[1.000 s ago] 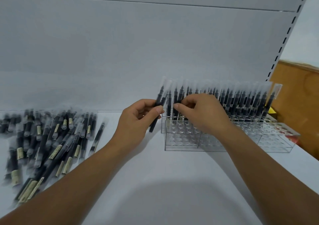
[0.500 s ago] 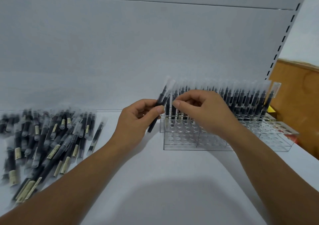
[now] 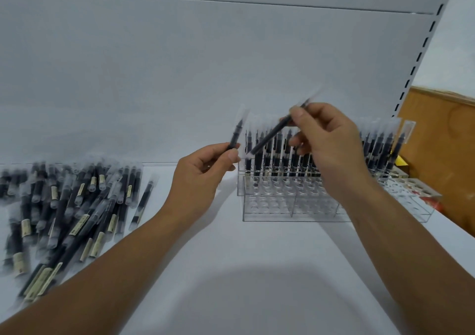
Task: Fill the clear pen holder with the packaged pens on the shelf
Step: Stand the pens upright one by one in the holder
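Shelf: a flat white shelf (image 3: 257, 270) carries everything. A soft grey shadow lies on it near the front edge.
Back wall: a plain pale grey back panel (image 3: 180, 64) stands along the back edge of the shelf. A thin line runs across it near the top.
Post: a white metal post with a row of dark slots (image 3: 421, 49) goes up at the back right corner.
Past the shelf: a brown wooden board (image 3: 442, 141) stands beyond the right edge. A small yellow thing (image 3: 401, 161) peeks out beside it.
Pen holder: the clear plastic pen holder with round holes (image 3: 290, 206) sits at the back of the shelf, toward the right edge. Its front rows show as open rings.
Standing pens: black pens in clear wrappers (image 3: 380, 147) stand upright in the back rows of the holder.
Loose pens: a big pile of wrapped black pens (image 3: 66, 206) lies at the left edge of the shelf, well apart from the holder.
Left hand: the left hand (image 3: 200, 177) is just left of the holder. Its fingers and thumb curl round the bottom of one upright wrapped pen (image 3: 237, 134).
Right hand: the right hand (image 3: 331, 147) is above the holder. Its thumb and fingers pinch a tilted wrapped pen (image 3: 272, 132) near the top end. The low end points down toward the standing pens. This pen is blurry.
Labels: many pens in the pile have a small cream paper label. The writing is too blurry to read.
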